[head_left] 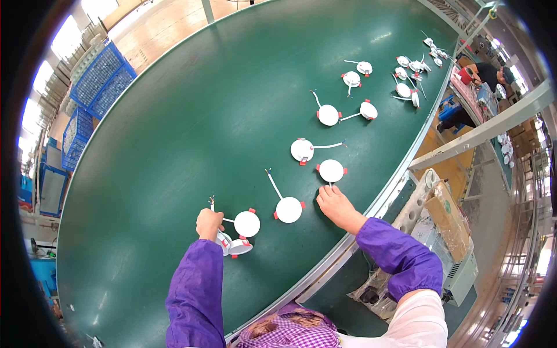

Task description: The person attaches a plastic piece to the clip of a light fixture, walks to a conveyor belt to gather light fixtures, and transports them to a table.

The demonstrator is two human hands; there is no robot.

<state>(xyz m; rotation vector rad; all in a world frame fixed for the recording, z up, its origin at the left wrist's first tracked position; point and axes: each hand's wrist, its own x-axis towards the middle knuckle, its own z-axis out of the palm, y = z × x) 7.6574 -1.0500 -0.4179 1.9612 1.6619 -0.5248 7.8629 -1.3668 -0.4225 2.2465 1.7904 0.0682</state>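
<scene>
My left hand (209, 224) is closed around white lamp cables, with bare wire ends (212, 204) sticking out above the fingers. Small round white downlights with red clips hang or rest just below it, one of them a tilted downlight (241, 247). Beside that hand lies another downlight (247, 223), whose short cable runs toward my fingers; whether I hold that cable too is hidden. My right hand (336, 204) pinches the short cable of a downlight (331, 170) lying face up on the green belt. Between my hands is a loose downlight (289, 210), its cable pointing away.
Several more downlights, such as one downlight (301, 150), trail along the green conveyor belt (174, 133) toward a cluster at the far right. A metal rail (380, 206) edges the near side. Blue crates (104, 78) stand at far left. Another person (487, 75) works at far right.
</scene>
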